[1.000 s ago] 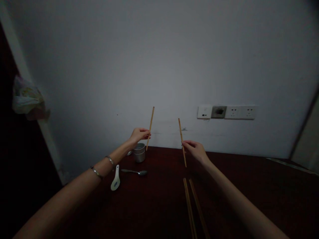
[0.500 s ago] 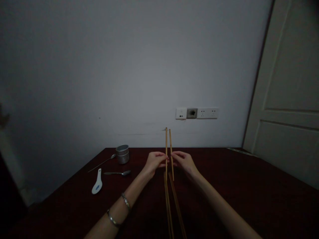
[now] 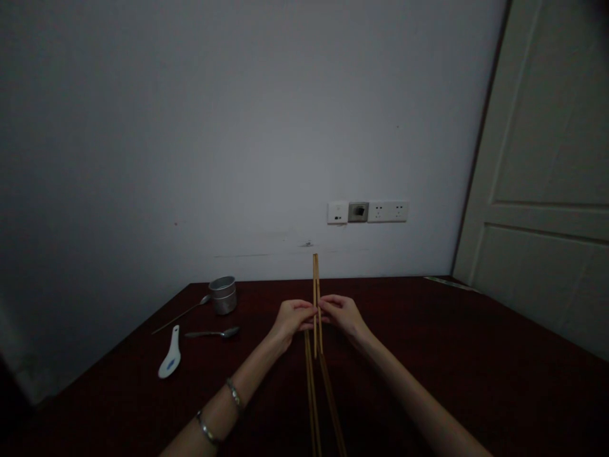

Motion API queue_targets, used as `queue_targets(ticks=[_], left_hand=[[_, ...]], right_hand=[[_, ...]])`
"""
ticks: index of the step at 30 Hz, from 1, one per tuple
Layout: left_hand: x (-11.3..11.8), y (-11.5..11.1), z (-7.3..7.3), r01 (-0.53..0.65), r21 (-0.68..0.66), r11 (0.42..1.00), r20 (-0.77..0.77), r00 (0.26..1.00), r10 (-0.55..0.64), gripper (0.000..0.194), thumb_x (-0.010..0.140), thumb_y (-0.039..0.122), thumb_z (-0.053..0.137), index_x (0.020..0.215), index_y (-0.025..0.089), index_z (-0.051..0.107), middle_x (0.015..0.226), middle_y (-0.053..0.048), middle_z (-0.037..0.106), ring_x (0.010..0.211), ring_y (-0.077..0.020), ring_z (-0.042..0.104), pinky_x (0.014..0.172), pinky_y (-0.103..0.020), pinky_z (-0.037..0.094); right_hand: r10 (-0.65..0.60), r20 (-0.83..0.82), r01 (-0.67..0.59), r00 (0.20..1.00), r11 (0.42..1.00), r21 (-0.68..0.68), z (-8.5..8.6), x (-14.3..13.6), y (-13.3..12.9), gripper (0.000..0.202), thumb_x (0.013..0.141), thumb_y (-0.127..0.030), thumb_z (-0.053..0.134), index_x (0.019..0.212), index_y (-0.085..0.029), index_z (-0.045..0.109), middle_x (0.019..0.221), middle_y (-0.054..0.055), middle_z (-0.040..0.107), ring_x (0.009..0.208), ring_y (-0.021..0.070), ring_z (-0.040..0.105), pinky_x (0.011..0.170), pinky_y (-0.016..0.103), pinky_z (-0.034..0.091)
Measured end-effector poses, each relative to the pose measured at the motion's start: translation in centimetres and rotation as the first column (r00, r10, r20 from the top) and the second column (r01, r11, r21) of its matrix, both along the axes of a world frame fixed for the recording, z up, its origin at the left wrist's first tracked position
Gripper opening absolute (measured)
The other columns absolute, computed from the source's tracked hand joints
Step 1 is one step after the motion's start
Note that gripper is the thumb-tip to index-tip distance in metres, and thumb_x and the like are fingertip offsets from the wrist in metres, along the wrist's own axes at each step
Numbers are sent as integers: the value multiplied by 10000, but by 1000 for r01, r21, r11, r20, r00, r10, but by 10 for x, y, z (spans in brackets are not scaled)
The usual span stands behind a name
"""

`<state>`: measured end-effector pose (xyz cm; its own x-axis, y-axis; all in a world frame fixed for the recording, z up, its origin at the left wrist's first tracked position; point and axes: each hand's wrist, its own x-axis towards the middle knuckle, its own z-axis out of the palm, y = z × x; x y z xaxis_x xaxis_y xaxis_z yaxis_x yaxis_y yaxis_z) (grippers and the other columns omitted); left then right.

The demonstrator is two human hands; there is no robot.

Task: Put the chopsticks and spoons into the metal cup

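My left hand (image 3: 294, 319) pinches a wooden chopstick (image 3: 314, 339) that stands nearly upright above the table. Beside it, my right hand (image 3: 343, 315) pinches a second chopstick (image 3: 320, 339), leaning slightly. The two sticks lie side by side, close together at their top ends and a little apart lower down. More chopsticks (image 3: 311, 397) lie on the table below the left hand, pointing toward me. Another darker group of chopsticks (image 3: 333, 406) lies just to their right at a slant.
On the left of the dark red table (image 3: 409, 336) stand a metal cup (image 3: 223, 296), a long-handled spoon (image 3: 183, 313), a metal spoon (image 3: 214, 333) and a white ceramic spoon (image 3: 170, 355). Wall sockets (image 3: 387, 212) sit behind the table; a door (image 3: 537, 266) is at the right.
My hands have come closer together and slightly lower, bringing the two held chopsticks from apart to side by side. The whole view has shifted a little.
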<state>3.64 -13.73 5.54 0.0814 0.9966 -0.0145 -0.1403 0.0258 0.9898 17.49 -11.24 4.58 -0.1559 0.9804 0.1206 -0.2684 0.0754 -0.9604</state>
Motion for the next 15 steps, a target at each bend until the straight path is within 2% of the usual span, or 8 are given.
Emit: queue_targets(ticks=[7, 15], left_hand=[[3, 3, -4, -13, -22, 1000, -1, 1000, 13, 314, 505, 291, 785, 687, 97, 618, 660, -73, 654, 613, -157, 633, 573, -244, 496], [3, 5, -8, -16, -19, 1000, -17, 1000, 16, 295, 518, 293, 773, 683, 100, 622, 683, -76, 658, 616, -154, 634, 586, -245, 492]], right_hand=[[-2, 110, 5, 994, 1000, -25, 2, 5, 0, 249, 527, -289, 750, 678, -110, 664, 555, 4, 625, 466, 69, 547, 452, 163, 452], [18, 173, -17, 985, 1000, -7, -3, 9, 5, 184, 590, -281, 699, 669, -119, 662, 543, 3, 621, 474, 72, 551, 442, 158, 422]])
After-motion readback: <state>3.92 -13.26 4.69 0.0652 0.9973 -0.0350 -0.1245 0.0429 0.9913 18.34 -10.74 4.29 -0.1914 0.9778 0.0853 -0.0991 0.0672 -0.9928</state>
